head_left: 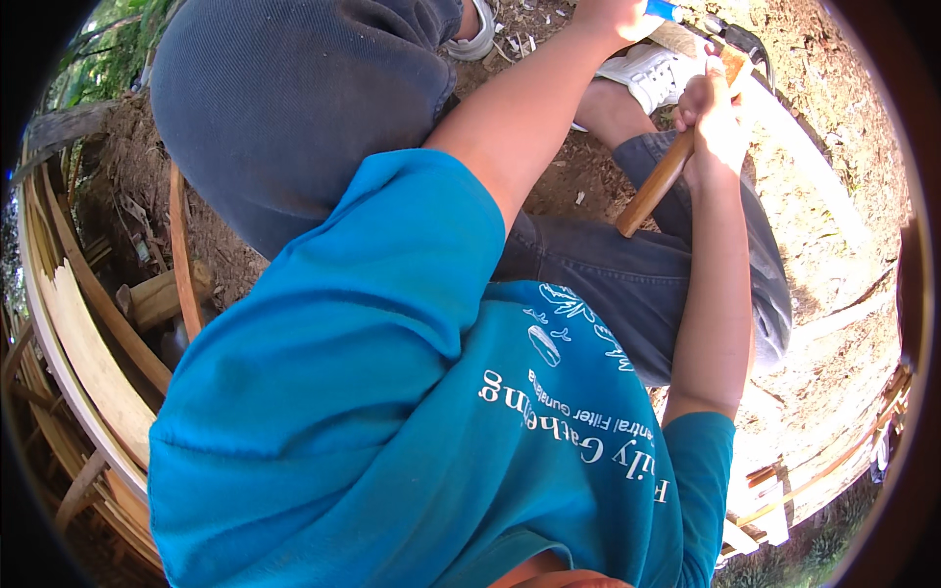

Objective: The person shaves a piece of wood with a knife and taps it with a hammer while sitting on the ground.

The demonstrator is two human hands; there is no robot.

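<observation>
At the top edge, my left hand [616, 18] is closed, partly cut off by the frame, around the blue grip of a hammer [664, 10]. The dark hammer head [742, 41] lies just beyond my right hand. My right hand [714, 113] wraps round a smooth wooden handle [655, 186], whose rounded lower end slants down over my leg. Past my fingertips the wood shows an orange-brown end [735, 67], close to the hammer head. A pale piece of wood [678, 39] sits between the two hands; what it joins is unclear.
Below the hands are my white shoe [649, 76] and dark trousers [608, 284]. Wood chips lie on bare soil [578, 167]. At the left stand curved wooden strips [93, 358] and a short log [162, 297]. Sunlit ground [833, 225] is overexposed on the right.
</observation>
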